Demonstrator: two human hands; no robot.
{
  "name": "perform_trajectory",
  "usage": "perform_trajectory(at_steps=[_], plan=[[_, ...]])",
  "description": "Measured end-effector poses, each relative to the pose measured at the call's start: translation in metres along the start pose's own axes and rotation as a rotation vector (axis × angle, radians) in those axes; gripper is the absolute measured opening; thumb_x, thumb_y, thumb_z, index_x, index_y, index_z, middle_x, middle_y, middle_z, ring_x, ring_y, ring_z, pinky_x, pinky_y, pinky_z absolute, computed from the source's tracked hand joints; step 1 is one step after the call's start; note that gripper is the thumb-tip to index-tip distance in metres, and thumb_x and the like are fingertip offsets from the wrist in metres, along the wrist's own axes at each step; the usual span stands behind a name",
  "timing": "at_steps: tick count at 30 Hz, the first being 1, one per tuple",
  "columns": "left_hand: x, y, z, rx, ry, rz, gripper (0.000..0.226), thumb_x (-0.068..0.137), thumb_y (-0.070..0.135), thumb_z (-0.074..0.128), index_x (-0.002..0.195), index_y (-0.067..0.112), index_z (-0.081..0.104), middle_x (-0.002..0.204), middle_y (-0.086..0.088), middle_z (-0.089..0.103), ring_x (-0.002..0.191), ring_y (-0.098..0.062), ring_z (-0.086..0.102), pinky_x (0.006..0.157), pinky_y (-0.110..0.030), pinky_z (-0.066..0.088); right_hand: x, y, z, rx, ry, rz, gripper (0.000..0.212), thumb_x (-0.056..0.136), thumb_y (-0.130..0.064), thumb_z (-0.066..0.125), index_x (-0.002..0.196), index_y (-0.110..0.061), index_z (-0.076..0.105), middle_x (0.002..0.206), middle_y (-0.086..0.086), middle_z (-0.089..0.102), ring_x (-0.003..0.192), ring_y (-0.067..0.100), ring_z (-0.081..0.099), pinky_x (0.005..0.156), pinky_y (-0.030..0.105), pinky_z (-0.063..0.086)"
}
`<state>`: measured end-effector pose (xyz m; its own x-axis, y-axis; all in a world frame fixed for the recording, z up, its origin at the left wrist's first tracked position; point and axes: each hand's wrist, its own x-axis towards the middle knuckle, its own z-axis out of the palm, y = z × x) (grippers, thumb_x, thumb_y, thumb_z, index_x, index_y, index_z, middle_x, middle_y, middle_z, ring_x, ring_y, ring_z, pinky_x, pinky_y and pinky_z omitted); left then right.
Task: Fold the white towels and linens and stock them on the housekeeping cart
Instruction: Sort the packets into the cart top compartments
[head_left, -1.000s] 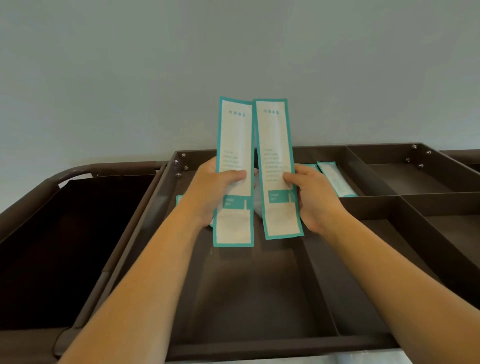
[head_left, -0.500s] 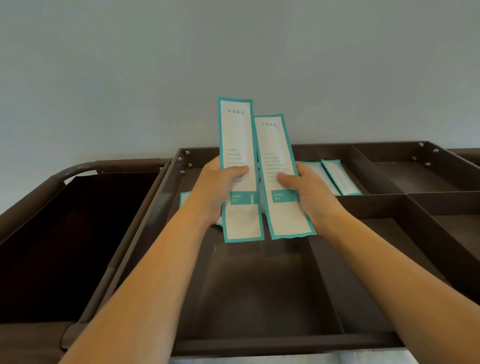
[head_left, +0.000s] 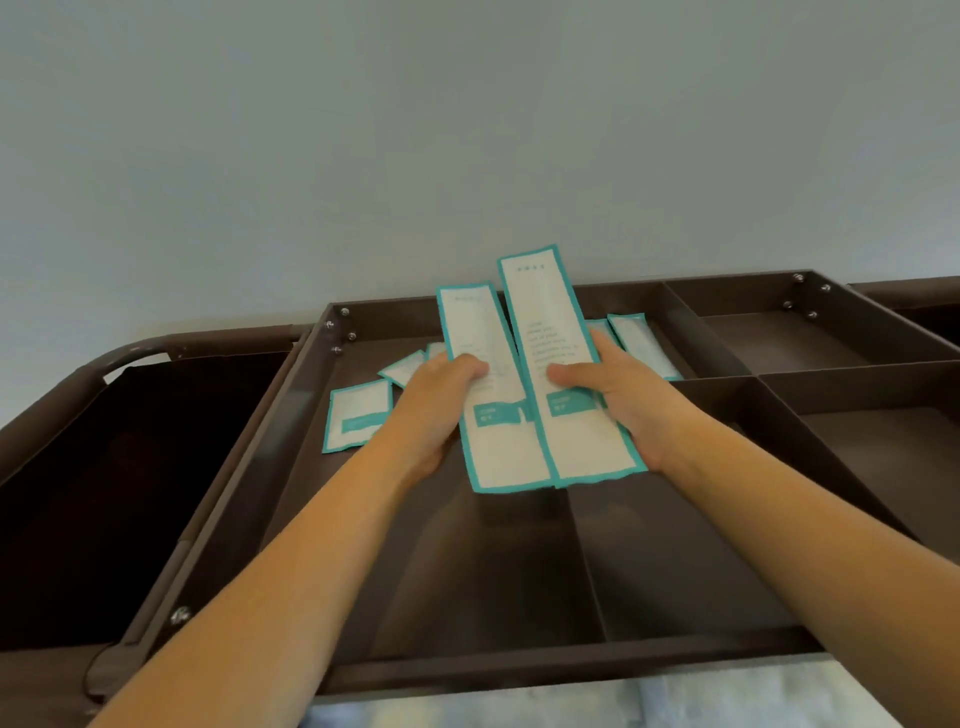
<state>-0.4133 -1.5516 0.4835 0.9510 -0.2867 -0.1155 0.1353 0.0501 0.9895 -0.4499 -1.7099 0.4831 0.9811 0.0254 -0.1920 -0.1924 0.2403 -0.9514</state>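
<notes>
Over the dark brown housekeeping cart tray (head_left: 519, 670), my left hand (head_left: 436, 400) grips a long white packet with a teal border (head_left: 493, 457), thumb on its front. My right hand (head_left: 623, 395) grips a second, matching packet (head_left: 545, 322) that stands higher and leans back to the right. The two packets touch side by side above the tray's left compartment. More teal-edged packets lie flat in that compartment: one (head_left: 358, 413) at the left, others (head_left: 641, 343) behind my right hand. No towels or linens show.
A deep dark bin (head_left: 104, 467) with a curved handle (head_left: 130, 353) adjoins the tray on the left. Divided compartments (head_left: 779, 343) hold nothing at the right. A pale wall rises behind the cart. Something light and blurred shows below the tray's front edge.
Both packets have tipped back and lowered toward the tray. The left packet now sits lower than the right one. The view has shifted down, showing more packets lying in the compartment.
</notes>
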Motion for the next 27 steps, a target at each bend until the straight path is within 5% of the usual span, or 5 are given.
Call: perform_trajectory(at_steps=[3,7,10,15,27], plan=[[-0.003,-0.011,0.035,0.212,-0.047,0.009,0.014,0.094,0.003,0.049,0.099,0.013,0.057,0.108,-0.007,0.068,0.077,-0.012,0.067,0.065,-0.022,0.057,-0.019,0.005,-0.033,-0.068,0.052,0.081,0.040,0.091,-0.008,0.057,0.124,-0.029,0.048,0.109,0.005,0.069,0.087,0.028,0.071,0.074,0.043,0.058],[-0.011,-0.022,0.073,0.597,-0.091,0.120,0.046,0.091,0.009,0.057,0.133,0.014,0.038,0.096,0.006,0.061,0.072,-0.006,0.059,0.052,-0.008,0.046,-0.039,0.017,-0.067,-0.110,0.146,0.181,0.040,0.091,-0.008,0.057,0.126,-0.023,0.045,0.110,0.006,0.068,0.084,0.025,0.072,0.061,0.036,0.058],[-0.018,-0.032,0.092,1.063,-0.143,0.279,0.040,0.095,0.022,0.050,0.134,0.017,0.044,0.115,-0.003,0.056,0.097,-0.018,0.056,0.071,-0.024,0.043,-0.051,0.025,-0.081,-0.145,0.135,0.209,0.035,0.092,-0.003,0.055,0.121,-0.020,0.046,0.110,0.007,0.067,0.088,0.024,0.070,0.060,0.032,0.057],[-0.029,-0.045,0.112,1.675,-0.180,0.322,0.043,0.100,0.035,0.031,0.139,0.017,0.035,0.116,-0.009,0.048,0.095,-0.023,0.045,0.071,-0.033,0.032,-0.053,0.031,-0.094,-0.218,0.152,0.226,0.036,0.094,0.003,0.048,0.124,-0.016,0.047,0.117,0.006,0.063,0.097,0.025,0.065,0.070,0.036,0.056],[-0.051,-0.054,0.117,1.927,-0.168,0.264,0.036,0.098,0.035,0.042,0.125,0.013,0.047,0.119,-0.007,0.048,0.105,-0.021,0.043,0.084,-0.034,0.027,-0.047,0.051,-0.088,-0.408,0.074,0.424,0.045,0.089,0.000,0.056,0.131,-0.014,0.046,0.125,0.009,0.058,0.106,0.029,0.060,0.086,0.044,0.053]])
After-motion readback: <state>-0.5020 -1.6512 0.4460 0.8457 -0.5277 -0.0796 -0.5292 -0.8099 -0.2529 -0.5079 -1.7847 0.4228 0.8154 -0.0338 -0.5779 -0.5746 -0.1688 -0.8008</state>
